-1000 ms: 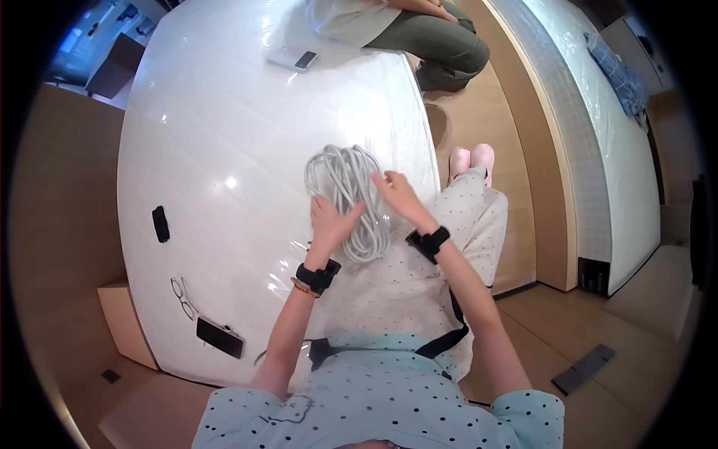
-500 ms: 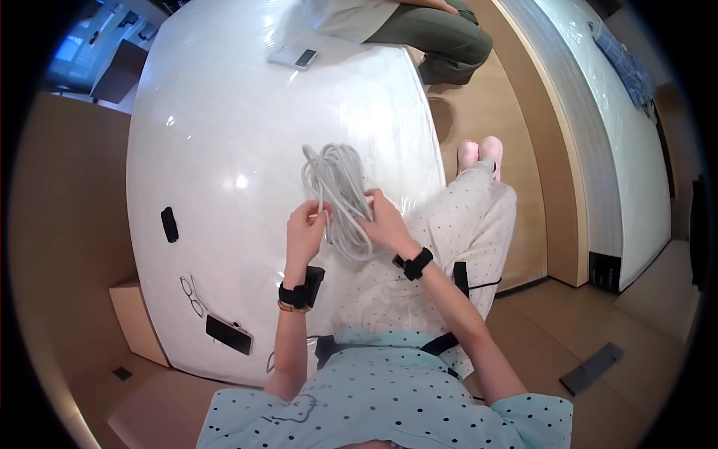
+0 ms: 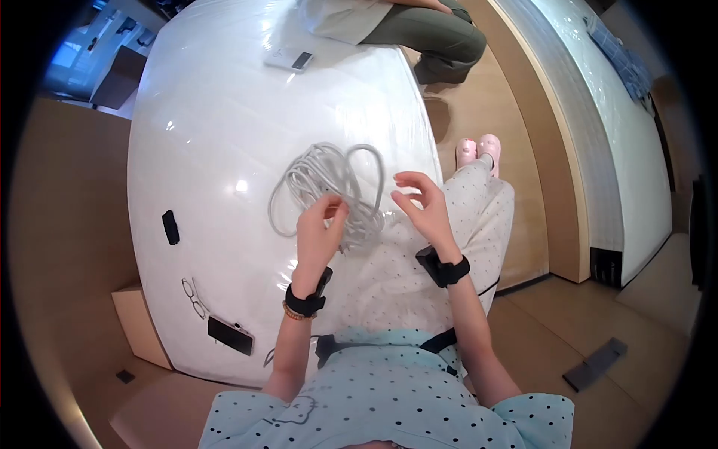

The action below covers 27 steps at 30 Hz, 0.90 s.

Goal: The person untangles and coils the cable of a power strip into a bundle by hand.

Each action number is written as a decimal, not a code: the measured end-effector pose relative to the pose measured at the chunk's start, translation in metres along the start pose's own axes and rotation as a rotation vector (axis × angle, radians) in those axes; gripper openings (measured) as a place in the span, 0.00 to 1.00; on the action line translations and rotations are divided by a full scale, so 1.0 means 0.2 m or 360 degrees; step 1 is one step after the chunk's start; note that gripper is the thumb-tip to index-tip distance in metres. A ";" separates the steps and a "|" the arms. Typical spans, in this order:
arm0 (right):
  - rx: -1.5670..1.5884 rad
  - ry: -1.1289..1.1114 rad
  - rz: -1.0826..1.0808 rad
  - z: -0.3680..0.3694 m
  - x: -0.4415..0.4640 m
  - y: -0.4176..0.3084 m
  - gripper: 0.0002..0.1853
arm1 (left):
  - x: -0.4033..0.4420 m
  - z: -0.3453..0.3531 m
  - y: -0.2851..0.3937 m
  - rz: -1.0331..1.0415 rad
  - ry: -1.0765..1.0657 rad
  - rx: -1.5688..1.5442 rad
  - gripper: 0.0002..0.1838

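A bundle of light grey cable lies in loose, overlapping loops on the plastic-covered mattress, with one loop standing out on each side. My left hand is over the near part of the bundle. Its thumb and fingers curl together in a pinch on the cable, though the exact strand is hidden. To the right of the loops, my right hand is raised over my lap, thumb and fingers apart, holding nothing. Both wrists wear black straps.
A phone, eyeglasses and a small black object lie on the mattress at left. Farther back is a white device with a dark screen. Another person sits at the far edge. A second wrapped mattress stands right.
My right hand has let go of the cable and moved right, its fingers opening. The bundle has spread into wider loops. My left hand has shifted slightly right.
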State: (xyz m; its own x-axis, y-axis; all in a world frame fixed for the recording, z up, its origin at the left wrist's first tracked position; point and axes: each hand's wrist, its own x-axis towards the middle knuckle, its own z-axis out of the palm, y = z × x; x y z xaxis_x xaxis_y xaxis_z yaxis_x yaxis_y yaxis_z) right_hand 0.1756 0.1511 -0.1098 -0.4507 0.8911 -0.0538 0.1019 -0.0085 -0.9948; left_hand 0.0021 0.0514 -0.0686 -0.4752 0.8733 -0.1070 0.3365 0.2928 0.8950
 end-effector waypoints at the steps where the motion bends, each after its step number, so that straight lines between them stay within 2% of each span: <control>1: 0.0020 0.0080 -0.0135 0.01 -0.02 -0.04 0.21 | -0.01 0.04 0.06 0.0055 -0.0021 -0.0010 0.07; 3: 0.0005 0.0208 -0.0364 0.02 -0.04 -0.13 0.19 | -0.03 0.10 0.10 0.0146 -0.0050 -0.0041 0.06; 6: 0.0309 0.0194 -0.0269 -0.02 -0.03 -0.11 0.19 | -0.01 0.16 0.11 0.0256 -0.0106 -0.0087 0.06; 7: 0.0480 0.0184 -0.0188 -0.03 -0.03 -0.11 0.14 | -0.01 0.16 0.13 0.0292 -0.0144 -0.0093 0.06; 10: 0.0405 0.0046 -0.0015 -0.10 -0.05 -0.08 0.08 | -0.02 0.16 0.12 0.0230 -0.0281 -0.0143 0.05; 11: 0.0376 0.0121 -0.0010 -0.10 -0.06 -0.08 0.06 | -0.02 0.16 0.11 0.0186 -0.0328 -0.0165 0.05; 13: 0.0316 0.0275 -0.0011 -0.11 -0.06 -0.11 0.05 | -0.01 0.12 0.12 0.0427 -0.0265 0.0033 0.05; 17: 0.0298 0.0133 -0.0148 -0.15 -0.06 -0.13 0.07 | 0.02 0.02 0.20 0.0768 -0.0003 0.0350 0.04; 20: 0.0246 0.0108 -0.0296 -0.17 -0.05 -0.21 0.10 | 0.05 -0.09 0.33 0.0643 0.0180 0.0053 0.04; 22: 0.0229 0.0098 -0.0294 -0.19 -0.05 -0.27 0.12 | 0.05 -0.15 0.39 0.0650 0.0322 -0.0064 0.04; 23: 0.0233 0.0088 -0.0287 -0.20 -0.05 -0.28 0.13 | 0.07 -0.18 0.40 0.0758 0.0381 -0.0016 0.04; 25: 0.0241 0.0070 -0.0270 -0.22 -0.05 -0.29 0.15 | 0.05 -0.19 0.45 0.0806 0.0396 -0.0095 0.04; 27: 0.0237 0.0129 -0.0354 -0.21 -0.07 -0.31 0.24 | 0.03 -0.17 0.46 0.0742 0.0300 -0.0170 0.05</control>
State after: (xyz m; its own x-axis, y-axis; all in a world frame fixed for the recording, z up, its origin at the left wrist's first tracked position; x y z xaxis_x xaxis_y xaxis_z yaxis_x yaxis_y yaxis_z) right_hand 0.2120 0.1577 -0.0429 -0.3742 0.9119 0.1687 -0.1257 0.1303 -0.9835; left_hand 0.0012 0.0706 0.0273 -0.4360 0.8135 0.3849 0.4673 -0.1609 0.8694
